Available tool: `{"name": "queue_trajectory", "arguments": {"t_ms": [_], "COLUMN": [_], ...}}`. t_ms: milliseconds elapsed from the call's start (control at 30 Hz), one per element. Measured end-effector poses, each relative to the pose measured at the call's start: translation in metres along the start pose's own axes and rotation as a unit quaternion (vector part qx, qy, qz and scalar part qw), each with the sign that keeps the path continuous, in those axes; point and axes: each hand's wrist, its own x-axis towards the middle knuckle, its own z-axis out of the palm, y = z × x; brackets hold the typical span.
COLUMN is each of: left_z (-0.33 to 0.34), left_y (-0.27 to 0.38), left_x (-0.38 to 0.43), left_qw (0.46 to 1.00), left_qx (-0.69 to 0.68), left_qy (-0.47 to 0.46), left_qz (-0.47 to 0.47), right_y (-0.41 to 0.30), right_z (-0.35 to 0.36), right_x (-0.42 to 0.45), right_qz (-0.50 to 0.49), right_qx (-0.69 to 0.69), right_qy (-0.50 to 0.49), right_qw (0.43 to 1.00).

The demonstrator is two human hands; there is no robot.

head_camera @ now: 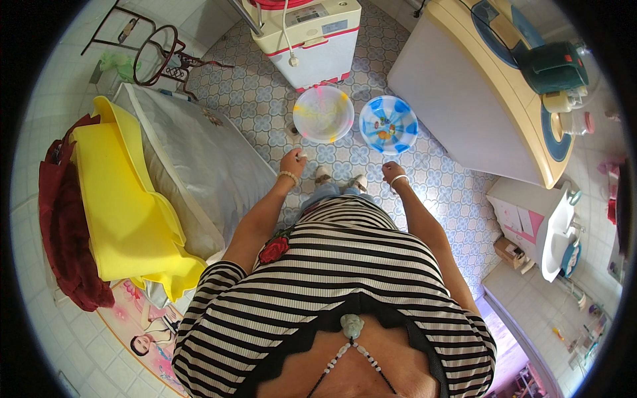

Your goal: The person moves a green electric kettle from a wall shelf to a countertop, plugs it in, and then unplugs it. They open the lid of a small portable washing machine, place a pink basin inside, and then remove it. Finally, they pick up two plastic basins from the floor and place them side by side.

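Note:
My left hand [292, 164] wears a beaded bracelet, and its fingers are curled around a small white object [301, 155], too small to name. Loosely closed, my right hand [393, 172] has a white bangle at the wrist; nothing can be seen in it. Beyond my left hand, on the patterned tile floor, stands a translucent white plastic basin [323, 115] with yellow and pink marks. Beside it, beyond my right hand, is a blue-and-white plastic basin [388, 125] with fruit printed on its bottom. Both hands are apart from the basins.
A cream-and-white appliance [318, 59] with a hanging plug [293, 60] stands behind the basins. At right are a washing machine [463, 94] carrying a dark green container [552, 67], and a washbasin cabinet [522, 214]. A plastic-covered bulk [199, 149] with a yellow sheet [119, 199] stands left.

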Motion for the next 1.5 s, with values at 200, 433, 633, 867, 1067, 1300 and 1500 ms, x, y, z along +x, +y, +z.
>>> {"name": "queue_trajectory", "arguments": {"t_ms": [200, 433, 633, 867, 1067, 1300, 1500], "left_z": [-0.001, 0.001, 0.002, 0.002, 0.000, -0.003, -0.007], "left_y": [0.002, -0.002, -0.003, -0.009, -0.006, -0.005, -0.005], "left_x": [0.000, -0.002, -0.003, -0.005, -0.005, -0.006, -0.006], "left_qw": [1.000, 1.000, 1.000, 1.000, 1.000, 1.000, 1.000], "left_qx": [0.000, 0.005, 0.013, 0.000, 0.012, 0.011, 0.003], "left_qy": [-0.005, 0.015, 0.017, 0.010, 0.018, 0.018, 0.009], "left_qz": [-0.005, 0.013, 0.018, -0.005, 0.006, 0.001, -0.005], "right_y": [0.002, -0.001, -0.005, -0.017, -0.011, -0.017, -0.019], "right_z": [0.002, 0.004, 0.006, 0.006, 0.009, 0.010, 0.012], "right_x": [0.000, -0.001, -0.002, -0.012, -0.010, -0.012, -0.010], "right_qz": [0.000, 0.014, 0.004, 0.015, -0.002, 0.007, 0.010], "right_qx": [0.010, 0.023, 0.001, 0.025, 0.008, 0.004, 0.004], "right_qy": [0.003, -0.001, 0.015, 0.012, 0.026, 0.005, -0.007], "right_qw": [1.000, 1.000, 1.000, 1.000, 1.000, 1.000, 1.000]}}
